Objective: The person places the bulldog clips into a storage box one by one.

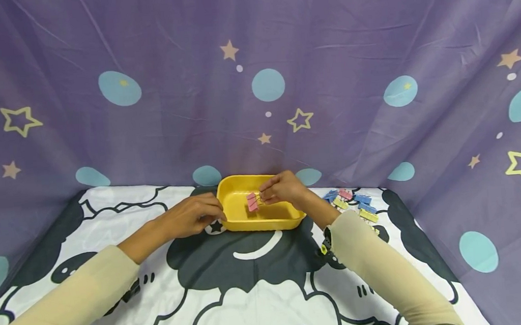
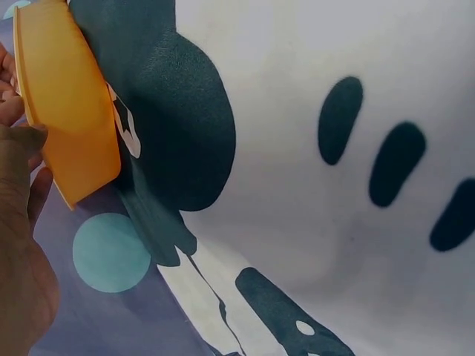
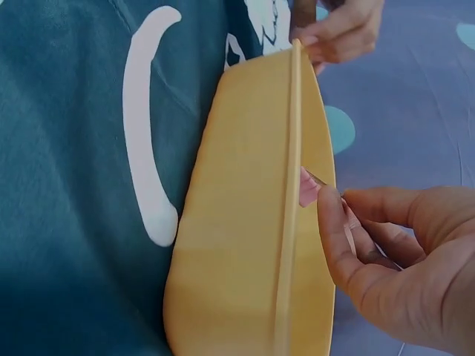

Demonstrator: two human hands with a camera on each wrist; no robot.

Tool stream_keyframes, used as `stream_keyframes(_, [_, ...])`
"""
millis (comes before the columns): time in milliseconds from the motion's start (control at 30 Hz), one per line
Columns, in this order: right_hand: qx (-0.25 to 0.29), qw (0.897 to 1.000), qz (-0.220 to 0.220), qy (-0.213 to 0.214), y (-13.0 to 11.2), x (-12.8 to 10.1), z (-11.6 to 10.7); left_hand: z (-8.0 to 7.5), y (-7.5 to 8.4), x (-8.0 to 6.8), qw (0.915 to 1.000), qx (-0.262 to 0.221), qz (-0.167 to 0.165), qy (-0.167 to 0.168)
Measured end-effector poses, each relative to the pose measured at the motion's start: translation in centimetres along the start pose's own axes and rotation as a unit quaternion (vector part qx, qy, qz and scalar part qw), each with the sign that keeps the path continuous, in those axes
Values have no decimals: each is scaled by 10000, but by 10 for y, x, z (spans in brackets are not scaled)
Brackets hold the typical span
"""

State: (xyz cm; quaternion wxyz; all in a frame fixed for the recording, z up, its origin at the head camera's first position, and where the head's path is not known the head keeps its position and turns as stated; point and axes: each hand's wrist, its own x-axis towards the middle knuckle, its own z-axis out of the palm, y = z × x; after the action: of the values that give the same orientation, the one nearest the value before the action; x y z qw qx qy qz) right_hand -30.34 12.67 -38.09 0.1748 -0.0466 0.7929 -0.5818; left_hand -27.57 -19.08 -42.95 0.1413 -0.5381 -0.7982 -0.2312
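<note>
A yellow plastic tray stands on the table near the purple backdrop. My right hand pinches a pink binder clip by its wire handles and holds it over the tray's inside. In the right wrist view the pink clip peeks past the tray's rim beside my right hand. My left hand grips the tray's left edge. In the left wrist view my left hand holds the edge of the tray.
A small heap of blue, pink and yellow binder clips lies on the table right of the tray. The table wears a black-and-white cartoon sheep cloth. A purple star-patterned curtain closes the back and sides.
</note>
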Motion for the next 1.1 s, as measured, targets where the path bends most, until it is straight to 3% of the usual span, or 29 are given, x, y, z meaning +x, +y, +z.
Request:
stream_keyframes(233, [-541, 9984, -192, 5, -3, 5, 20, 0, 0, 0, 10000, 4, -7, 2])
stream_keyframes(500, [-906, 9952, -201, -324, -14, 3, 38, 0, 1, 0, 10000, -33, -10, 2])
stream_keyframes(633, [-1556, 9854, -508, -468, -18, 1, 43, -1, 1, 1, 10000, 24, 46, 10])
stream_keyframes(767, [-2216, 9726, -678, -209, -15, 0, 40, -1, 0, 1, 10000, 39, 27, 11])
stream_keyframes(933, [-1994, 9788, -448, -106, -6, -3, 27, 1, -1, 2, 10000, 58, 58, 11])
stream_keyframes(1100, [-1538, 9867, -500, -147, -1, -4, 13, 1, 0, 2, 9999, 95, 54, 30])
